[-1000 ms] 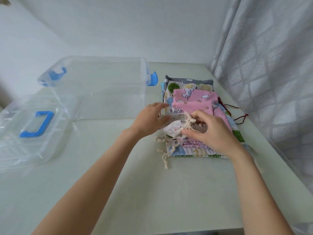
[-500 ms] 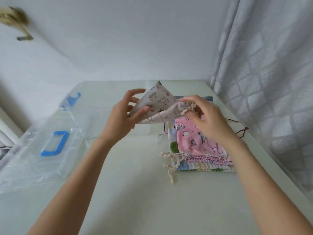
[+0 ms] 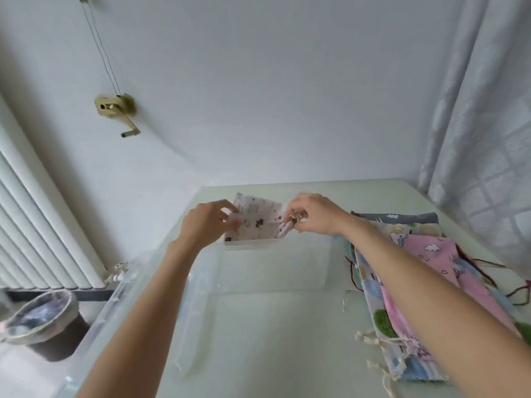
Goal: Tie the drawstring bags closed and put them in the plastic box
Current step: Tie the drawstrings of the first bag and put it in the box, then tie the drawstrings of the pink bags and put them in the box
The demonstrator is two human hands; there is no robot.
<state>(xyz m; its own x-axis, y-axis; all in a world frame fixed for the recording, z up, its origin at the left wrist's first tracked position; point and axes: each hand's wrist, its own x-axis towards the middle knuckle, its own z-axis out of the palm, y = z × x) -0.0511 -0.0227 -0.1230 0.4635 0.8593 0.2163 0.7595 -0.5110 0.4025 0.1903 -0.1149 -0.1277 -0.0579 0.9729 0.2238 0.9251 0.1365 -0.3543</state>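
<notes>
Both hands had carried the white printed bag (image 3: 257,218) leftward off the stack and out over the far end of the clear plastic box (image 3: 201,305), where half a second before it had been lifted just above the pile. The left hand (image 3: 207,222) pinched the bag's left edge between thumb and fingers. The right hand (image 3: 311,214) had its fingers curled and clamped on the gathered neck and cord at the bag's right end. The bag hung spread between them, its lower edge at or just behind the box's far rim; whether it touched the box I could not tell.

Nothing could be made out inside the box through its clear walls. It sat on the pale green table (image 3: 287,363), beneath both forearms. To its right lay the stack of remaining bags (image 3: 382,320), a pink one (image 3: 431,254) on top, cream cords trailing at the near end and dark red cords at the far side.

Down on the floor to the left stood a lined waste bin (image 3: 43,323) beside a white radiator (image 3: 34,225).
</notes>
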